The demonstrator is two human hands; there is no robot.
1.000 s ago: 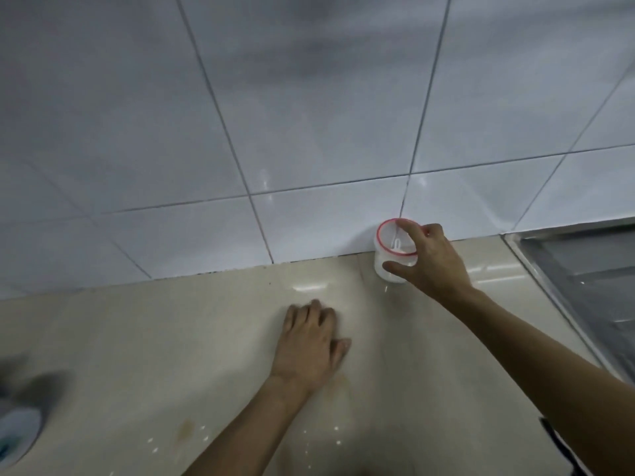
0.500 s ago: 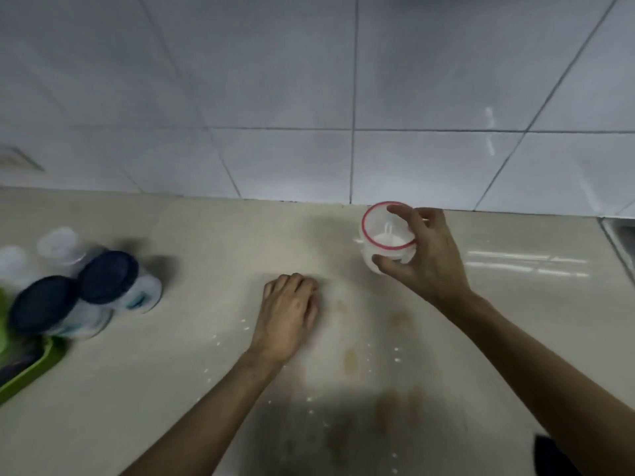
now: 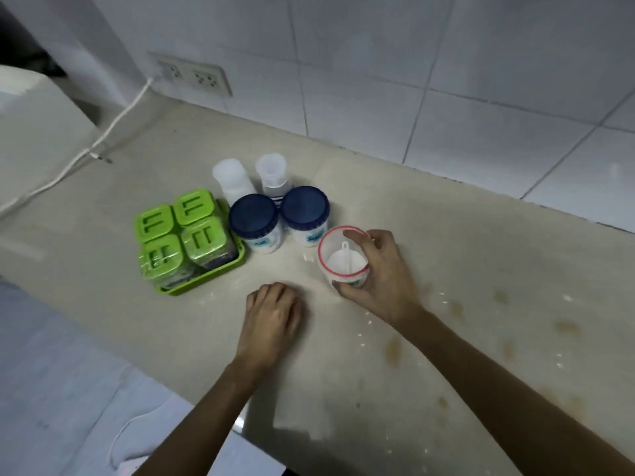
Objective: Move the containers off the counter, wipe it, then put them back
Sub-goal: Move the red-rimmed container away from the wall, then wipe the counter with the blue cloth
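Item: open red-rimmed white plastic cup (image 3: 343,261) with small white scoop inside, clamped in my right hand (image 3: 381,273), just beside two blue-lidded white jars (image 3: 280,218) on beige counter (image 3: 481,235). My left hand (image 3: 271,317) rests knuckles-curled on counter; possibly empty, hard to see

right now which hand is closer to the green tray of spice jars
The left. The left hand rests on the counter just right of and in front of the green tray; the right hand is farther right, holding the red-rimmed cup.
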